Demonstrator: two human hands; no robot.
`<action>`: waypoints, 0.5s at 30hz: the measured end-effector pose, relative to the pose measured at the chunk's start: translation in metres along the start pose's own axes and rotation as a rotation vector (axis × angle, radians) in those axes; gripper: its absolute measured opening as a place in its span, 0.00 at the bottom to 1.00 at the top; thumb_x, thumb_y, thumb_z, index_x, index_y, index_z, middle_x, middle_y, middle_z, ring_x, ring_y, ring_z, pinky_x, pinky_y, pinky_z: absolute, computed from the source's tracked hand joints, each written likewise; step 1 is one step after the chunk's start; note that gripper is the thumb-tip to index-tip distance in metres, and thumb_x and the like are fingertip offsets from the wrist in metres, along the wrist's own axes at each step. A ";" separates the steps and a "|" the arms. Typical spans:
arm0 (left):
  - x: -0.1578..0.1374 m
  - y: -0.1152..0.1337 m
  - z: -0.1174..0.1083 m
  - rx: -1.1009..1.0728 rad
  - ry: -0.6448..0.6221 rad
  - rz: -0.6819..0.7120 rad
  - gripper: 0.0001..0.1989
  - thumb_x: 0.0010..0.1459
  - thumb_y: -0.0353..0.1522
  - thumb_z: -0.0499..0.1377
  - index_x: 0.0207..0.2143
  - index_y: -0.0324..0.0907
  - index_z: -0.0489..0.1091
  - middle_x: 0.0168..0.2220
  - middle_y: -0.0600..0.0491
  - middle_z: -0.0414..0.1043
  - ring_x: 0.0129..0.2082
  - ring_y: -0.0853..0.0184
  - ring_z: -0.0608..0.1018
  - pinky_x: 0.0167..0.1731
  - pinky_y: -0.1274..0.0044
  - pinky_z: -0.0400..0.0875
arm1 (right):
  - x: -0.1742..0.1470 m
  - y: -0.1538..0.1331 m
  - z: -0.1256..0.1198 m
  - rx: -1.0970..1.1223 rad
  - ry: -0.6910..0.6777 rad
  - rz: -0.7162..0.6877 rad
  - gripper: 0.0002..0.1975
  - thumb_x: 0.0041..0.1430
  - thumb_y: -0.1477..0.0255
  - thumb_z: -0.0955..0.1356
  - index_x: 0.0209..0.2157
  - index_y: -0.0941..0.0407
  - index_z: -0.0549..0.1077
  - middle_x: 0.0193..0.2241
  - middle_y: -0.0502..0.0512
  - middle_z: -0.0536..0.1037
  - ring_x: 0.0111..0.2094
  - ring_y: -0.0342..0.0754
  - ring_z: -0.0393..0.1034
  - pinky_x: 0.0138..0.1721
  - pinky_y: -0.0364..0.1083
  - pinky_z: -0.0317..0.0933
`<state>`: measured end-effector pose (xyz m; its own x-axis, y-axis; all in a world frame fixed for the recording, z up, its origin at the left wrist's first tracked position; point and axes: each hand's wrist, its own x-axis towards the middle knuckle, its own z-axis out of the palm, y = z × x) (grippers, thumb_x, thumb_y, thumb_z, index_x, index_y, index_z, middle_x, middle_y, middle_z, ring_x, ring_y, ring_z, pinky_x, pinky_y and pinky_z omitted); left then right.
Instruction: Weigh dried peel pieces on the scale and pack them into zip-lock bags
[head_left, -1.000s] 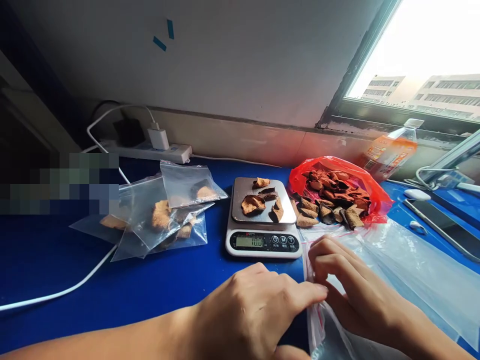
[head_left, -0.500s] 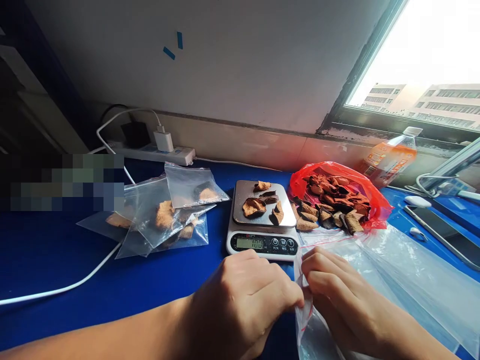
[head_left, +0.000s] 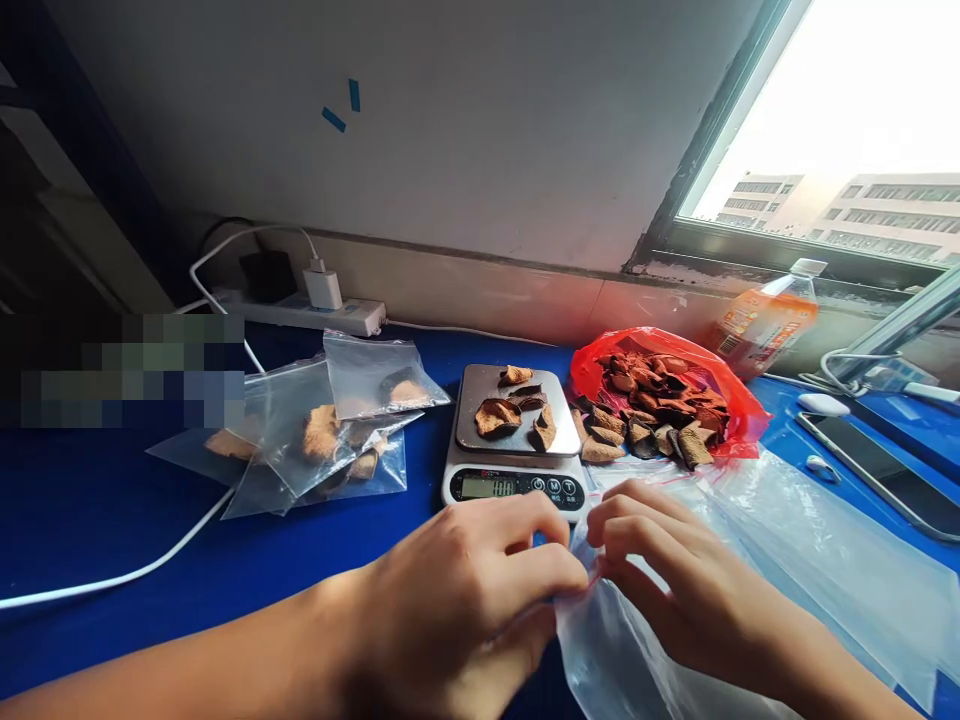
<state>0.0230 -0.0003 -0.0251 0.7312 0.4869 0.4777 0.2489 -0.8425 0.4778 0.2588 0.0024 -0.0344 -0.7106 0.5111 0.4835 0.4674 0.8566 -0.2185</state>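
Both hands are at the mouth of a clear zip-lock bag (head_left: pixel 607 640) in front of a kitchen scale (head_left: pixel 517 430). My left hand (head_left: pixel 487 590) pinches the bag's edge from the left. My right hand (head_left: pixel 690 580) grips the same edge, its fingers curled over the red seal line. On the scale's steel plate lie several dried, curled brown slices (head_left: pixel 498 418); the display seems to read 10.0. Just behind my right hand, a red plastic bag (head_left: pixel 750 400) lies open, full of similar slices, some spilling out in front.
Several filled zip-lock bags (head_left: pixel 300 450) overlap on the blue table at left. More flat clear bags (head_left: pixel 847 560) lie at right, near a phone (head_left: pixel 885 470) and an earbud (head_left: pixel 823 468). A drink bottle (head_left: pixel 772 320) and a power strip (head_left: pixel 337 315) stand along the wall.
My hands and the bag have shifted slightly left. The left fingers have moved apart somewhat, and the bag's lower part now spreads further left. The scene has shifted slightly left in view.
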 end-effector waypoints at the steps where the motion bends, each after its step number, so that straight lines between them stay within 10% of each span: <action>1: 0.000 0.001 -0.001 -0.045 -0.018 -0.023 0.08 0.55 0.25 0.59 0.39 0.41 0.68 0.41 0.50 0.69 0.29 0.72 0.72 0.30 0.80 0.71 | 0.001 0.000 0.001 -0.013 -0.005 0.018 0.07 0.63 0.81 0.61 0.36 0.54 0.64 0.30 0.53 0.75 0.31 0.44 0.69 0.32 0.43 0.64; 15: 0.008 0.003 -0.013 -0.292 0.046 -0.242 0.08 0.55 0.30 0.58 0.25 0.40 0.63 0.32 0.54 0.65 0.30 0.71 0.69 0.29 0.78 0.67 | -0.004 0.001 0.007 0.087 0.025 0.145 0.04 0.65 0.77 0.63 0.38 0.53 0.64 0.31 0.51 0.73 0.32 0.42 0.67 0.32 0.41 0.66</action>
<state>0.0208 0.0045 -0.0103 0.6422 0.6796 0.3547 0.2151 -0.6039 0.7675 0.2584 0.0014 -0.0429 -0.6255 0.6286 0.4621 0.5160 0.7776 -0.3593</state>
